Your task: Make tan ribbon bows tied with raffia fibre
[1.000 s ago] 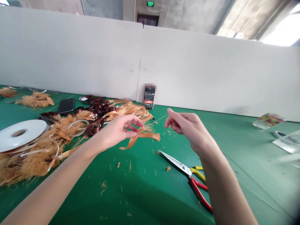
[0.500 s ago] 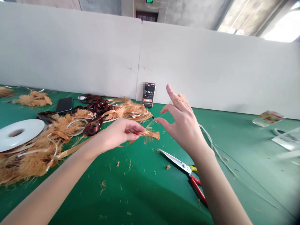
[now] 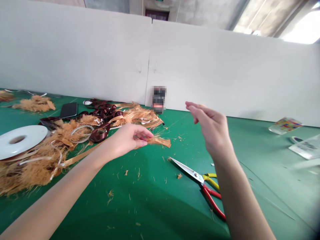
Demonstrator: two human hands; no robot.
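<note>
- Two things are obscured: the fingertips of the right hand (image 3: 212, 128), seen from behind, so its grip cannot be told, and the blurred phone screen (image 3: 159, 99).
- A frayed tan ribbon strip (image 3: 160, 141), fibrous at its edges, is pinched by the left hand (image 3: 127, 138) over the green felt table (image 3: 250, 166).
- The right hand is raised, apart from the strip, above steel scissors with red and yellow handles (image 3: 197, 176).

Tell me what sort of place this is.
Likely a ribbon-craft workshop bench: green table, white partition boards, frayed ribbon heap, white spool, scissors; the left hand pinches a ribbon strip.
</note>
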